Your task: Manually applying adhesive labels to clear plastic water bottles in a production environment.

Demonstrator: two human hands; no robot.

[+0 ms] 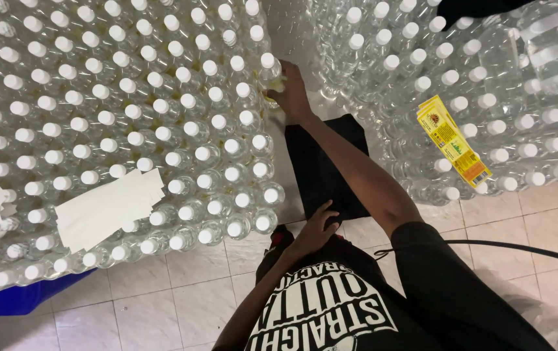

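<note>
My right hand [290, 94] reaches forward and is closed around a clear plastic bottle with a white cap [268, 67], at the near edge of the big block of bottles [116, 117] on the left. A bit of yellow shows on that bottle by my fingers. My left hand [317, 229] rests close to my body on the lower edge of a black cloth [321, 162] lying in the gap between the two bottle blocks, fingers bent, gripping nothing.
A second block of capped bottles [487, 97] stands at the right with a stack of yellow labels [453, 140] on top. White paper sheets [106, 208] lie on the left block. A blue edge [19, 299] shows beneath it. A black cable [519, 247] crosses the tiled floor [181, 292].
</note>
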